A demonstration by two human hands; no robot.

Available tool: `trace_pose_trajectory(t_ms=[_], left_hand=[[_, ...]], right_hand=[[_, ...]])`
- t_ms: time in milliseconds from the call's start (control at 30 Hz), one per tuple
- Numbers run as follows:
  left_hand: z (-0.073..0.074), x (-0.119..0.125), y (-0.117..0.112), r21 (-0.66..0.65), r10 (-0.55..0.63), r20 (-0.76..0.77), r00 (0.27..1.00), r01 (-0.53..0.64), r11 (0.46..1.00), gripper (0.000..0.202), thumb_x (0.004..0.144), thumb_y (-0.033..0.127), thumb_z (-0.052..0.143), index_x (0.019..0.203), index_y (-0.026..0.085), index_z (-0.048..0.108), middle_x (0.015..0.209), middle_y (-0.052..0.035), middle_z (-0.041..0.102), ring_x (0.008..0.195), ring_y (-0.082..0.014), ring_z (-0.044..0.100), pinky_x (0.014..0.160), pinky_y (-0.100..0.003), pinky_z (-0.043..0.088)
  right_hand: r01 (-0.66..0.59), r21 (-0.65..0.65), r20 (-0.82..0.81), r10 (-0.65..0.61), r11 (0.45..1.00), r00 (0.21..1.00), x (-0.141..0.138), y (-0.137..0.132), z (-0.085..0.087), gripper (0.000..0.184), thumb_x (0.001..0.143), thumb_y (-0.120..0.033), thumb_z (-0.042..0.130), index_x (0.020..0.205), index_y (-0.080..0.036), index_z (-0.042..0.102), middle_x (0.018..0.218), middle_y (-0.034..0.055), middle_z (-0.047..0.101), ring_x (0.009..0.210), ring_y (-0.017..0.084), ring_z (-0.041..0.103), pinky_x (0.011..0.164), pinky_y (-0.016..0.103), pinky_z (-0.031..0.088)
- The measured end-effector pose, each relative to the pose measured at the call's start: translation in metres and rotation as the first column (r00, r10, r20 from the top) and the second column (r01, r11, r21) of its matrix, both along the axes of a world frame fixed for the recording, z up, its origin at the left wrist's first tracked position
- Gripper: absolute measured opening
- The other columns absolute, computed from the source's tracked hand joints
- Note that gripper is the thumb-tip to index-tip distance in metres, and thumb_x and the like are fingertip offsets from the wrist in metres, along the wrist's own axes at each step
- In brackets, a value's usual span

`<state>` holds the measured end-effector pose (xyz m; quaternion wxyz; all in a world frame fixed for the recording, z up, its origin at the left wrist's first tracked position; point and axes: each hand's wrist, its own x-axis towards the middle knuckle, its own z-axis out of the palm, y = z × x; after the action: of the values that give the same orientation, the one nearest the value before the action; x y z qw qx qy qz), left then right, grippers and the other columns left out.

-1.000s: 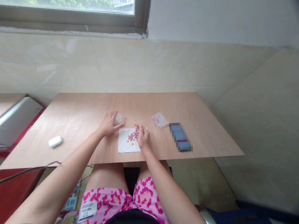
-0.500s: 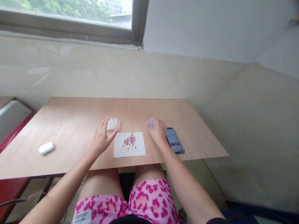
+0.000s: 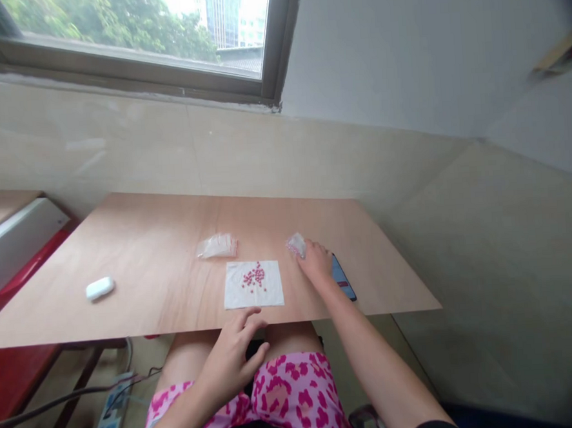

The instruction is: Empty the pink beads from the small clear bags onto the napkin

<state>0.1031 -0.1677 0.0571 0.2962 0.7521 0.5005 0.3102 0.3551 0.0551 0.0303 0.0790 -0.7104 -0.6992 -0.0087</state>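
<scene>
A white paper sheet [image 3: 253, 286] lies near the table's front edge with a small heap of pink pills [image 3: 254, 276] on it. My right hand [image 3: 315, 261] rests on the table to the right of the sheet, fingers lying on a small clear bag [image 3: 296, 244] with pink pills in it. Part of a dark phone [image 3: 343, 279] shows beside that hand. A stack of empty clear bags [image 3: 217, 246] lies behind the sheet to the left. My left hand [image 3: 235, 351] hangs below the table edge above my lap, fingers apart and holding nothing.
The wooden table [image 3: 147, 248] stands against a tiled wall under a window. A white oval case [image 3: 99, 288] lies at its left. A power strip [image 3: 111, 405] with cables sits on the floor at the left. A red and white bench [image 3: 12, 256] stands left.
My left hand has let go of the stack of bags and dropped off the table toward my lap. My right hand stays on the small pill bag by the phone.
</scene>
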Motion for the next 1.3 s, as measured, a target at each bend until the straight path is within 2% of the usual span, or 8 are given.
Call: trace_pose_trajectory(t_ms=[267,433,533,633,767,867,933,1300], left_hand=[[-0.013,-0.003,0.003,0.017,-0.014,0.064,0.998,0.013,1.000,0.026,0.094,0.025,0.063,0.119,0.028,0.067,0.132,-0.0127,0.064,0.121,-0.0340,0.062,0.103,-0.052,0.052],[-0.019,-0.011,0.007,0.018,-0.026,0.064,0.998,0.025,1.000,0.025,0.094,0.024,0.061,0.118,0.026,0.068,0.130,-0.0127,0.064,0.119,-0.0324,0.062,0.102,-0.050,0.052],[-0.020,-0.016,0.011,-0.018,0.024,0.117,0.993,-0.022,1.000,0.025,0.094,0.026,0.062,0.118,0.026,0.069,0.127,-0.0127,0.066,0.119,-0.0323,0.063,0.104,-0.050,0.050],[-0.021,-0.018,0.018,-0.146,0.121,0.292,0.949,-0.080,0.986,0.031,0.093,0.033,0.066,0.123,0.026,0.067,0.128,-0.0129,0.068,0.122,-0.0321,0.063,0.108,-0.049,0.048],[-0.023,-0.016,0.030,-0.553,0.426,0.599,0.678,-0.035,0.833,0.043,0.093,0.046,0.067,0.128,0.021,0.063,0.118,-0.0147,0.073,0.110,-0.0295,0.070,0.097,-0.044,0.056],[-0.023,-0.015,0.033,-0.712,0.599,0.680,0.422,0.186,0.677,0.048,0.096,0.054,0.060,0.125,0.016,0.063,0.108,-0.0164,0.075,0.093,-0.0269,0.076,0.083,-0.040,0.061],[-0.021,-0.015,0.032,-0.704,0.609,0.707,0.360,0.275,0.655,0.049,0.096,0.055,0.062,0.123,0.014,0.064,0.104,-0.0165,0.076,0.087,-0.0257,0.077,0.080,-0.039,0.063],[-0.030,-0.013,0.031,-0.702,0.589,0.681,0.436,0.159,0.694,0.046,0.082,0.031,0.087,0.119,0.014,0.066,0.101,-0.0117,0.077,0.083,-0.0189,0.077,0.080,-0.029,0.062]], right_hand=[[-0.030,0.078,-0.031,0.033,0.996,0.999,-0.005,-0.010,-0.001,0.044,0.090,-0.027,0.067,0.133,-0.019,0.060,0.120,0.0189,0.068,0.115,0.033,0.060,0.097,0.042,0.039],[-0.139,0.089,-0.403,0.164,0.986,0.901,-0.006,-0.006,0.004,0.047,0.088,-0.017,0.058,0.135,-0.019,0.058,0.117,0.0133,0.070,0.104,0.026,0.066,0.092,0.036,0.047],[-0.204,0.079,-0.672,0.203,0.976,0.712,-0.013,-0.012,0.012,0.054,0.086,-0.022,0.060,0.139,-0.019,0.052,0.106,0.0078,0.072,0.089,0.021,0.069,0.084,0.033,0.051],[-0.308,0.000,-0.926,0.116,0.951,0.359,-0.025,-0.034,0.026,0.055,0.080,-0.032,0.072,0.132,-0.019,0.056,0.098,0.0056,0.072,0.083,0.020,0.068,0.075,0.031,0.052],[-0.521,-0.123,-0.991,-0.075,0.845,0.113,-0.045,-0.080,0.045,0.053,0.078,-0.039,0.082,0.124,-0.021,0.063,0.089,0.0020,0.072,0.071,0.015,0.062,0.065,0.026,0.045],[-0.594,-0.176,-0.984,-0.129,0.785,0.122,-0.057,-0.106,0.053,0.049,0.078,-0.039,0.084,0.121,-0.020,0.066,0.081,-0.0001,0.071,0.062,0.012,0.055,0.060,0.024,0.039],[-0.574,-0.190,-0.981,-0.139,0.797,0.132,-0.060,-0.115,0.054,0.049,0.078,-0.040,0.084,0.119,-0.020,0.067,0.079,0.0001,0.072,0.062,0.012,0.054,0.060,0.025,0.039],[-0.498,-0.250,-0.968,-0.216,0.830,0.127,-0.043,-0.133,0.030,0.039,0.078,-0.054,0.082,0.086,-0.018,0.073,0.070,0.0005,0.065,0.061,0.014,0.054,0.061,0.028,0.042]])
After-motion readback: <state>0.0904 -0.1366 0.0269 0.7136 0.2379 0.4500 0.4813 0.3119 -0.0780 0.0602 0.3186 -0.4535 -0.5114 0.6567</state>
